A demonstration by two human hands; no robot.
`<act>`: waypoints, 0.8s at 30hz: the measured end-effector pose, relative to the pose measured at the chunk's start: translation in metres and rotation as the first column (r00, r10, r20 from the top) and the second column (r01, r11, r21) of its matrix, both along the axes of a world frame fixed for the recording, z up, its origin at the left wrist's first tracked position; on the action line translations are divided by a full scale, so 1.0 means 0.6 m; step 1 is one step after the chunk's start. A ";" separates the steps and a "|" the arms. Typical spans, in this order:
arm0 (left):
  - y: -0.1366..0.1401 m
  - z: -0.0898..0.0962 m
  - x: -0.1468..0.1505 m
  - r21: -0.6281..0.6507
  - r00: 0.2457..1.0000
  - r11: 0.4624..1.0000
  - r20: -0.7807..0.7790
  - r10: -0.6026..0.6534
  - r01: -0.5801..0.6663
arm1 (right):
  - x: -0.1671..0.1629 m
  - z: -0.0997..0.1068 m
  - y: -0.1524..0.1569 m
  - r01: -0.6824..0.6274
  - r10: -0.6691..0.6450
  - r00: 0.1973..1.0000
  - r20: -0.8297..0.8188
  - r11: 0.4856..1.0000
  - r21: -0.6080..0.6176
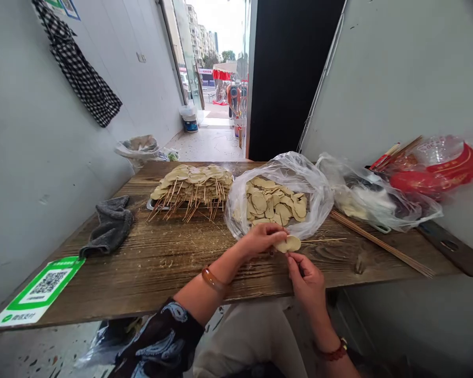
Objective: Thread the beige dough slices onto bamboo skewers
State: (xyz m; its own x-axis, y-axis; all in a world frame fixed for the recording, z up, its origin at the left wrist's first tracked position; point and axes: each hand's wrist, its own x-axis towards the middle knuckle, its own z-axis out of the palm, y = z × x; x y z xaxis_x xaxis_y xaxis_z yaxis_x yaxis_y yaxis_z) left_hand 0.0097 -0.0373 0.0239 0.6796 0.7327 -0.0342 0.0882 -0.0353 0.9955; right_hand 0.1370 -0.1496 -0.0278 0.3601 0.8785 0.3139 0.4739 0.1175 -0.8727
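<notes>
My left hand is closed, thumb and fingers pinching a thin, pale, round slice above the table's front part. Just below it, the fingertips of my right hand are pinched together at the slice's lower edge. A thin bamboo skewer stretches rightward from beside the slice; whether it passes through the slice I cannot tell. Behind my hands, an open clear plastic bag holds many loose slices. To its left, skewered slices are heaped on a metal tray, their sticks pointing toward me.
On the wooden table, a bundle of skewers lies right, near filled plastic bags and red packaging. A grey cloth and a green QR sign are left. Beyond the doorway, a person bends over.
</notes>
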 end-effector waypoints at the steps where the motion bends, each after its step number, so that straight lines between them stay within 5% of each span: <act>1: 0.006 0.003 -0.002 0.009 0.997 0.997 0.032 0.070 -0.071 | -0.001 0.001 0.000 -0.001 0.001 1.000 -0.002 1.000 0.005; 4: 0.036 0.013 -0.010 0.117 0.963 0.956 0.006 0.271 -0.270 | -0.003 0.004 -0.001 -0.014 0.015 0.999 -0.036 1.000 0.016; 6: 0.066 0.016 -0.014 0.329 0.924 0.887 -0.094 0.371 -0.323 | -0.004 0.004 -0.001 -0.021 0.022 0.998 -0.063 1.000 0.020; 9: 0.116 0.017 -0.018 0.650 0.818 0.718 -0.254 0.516 -0.250 | -0.003 0.002 0.000 -0.025 0.028 0.998 -0.060 0.999 0.037; 12: 0.152 0.015 -0.019 0.773 0.669 0.623 -0.401 0.626 -0.119 | -0.002 0.000 0.002 -0.033 0.037 0.998 -0.049 0.997 0.072; 17: 0.171 0.013 -0.011 0.805 0.535 0.585 -0.539 0.650 0.100 | -0.001 0.002 0.004 -0.047 0.050 0.998 -0.027 0.993 0.105; 24: 0.172 0.026 0.006 0.816 0.445 0.555 -0.562 0.697 0.162 | -0.001 0.005 0.004 -0.065 0.062 0.998 0.027 0.989 0.130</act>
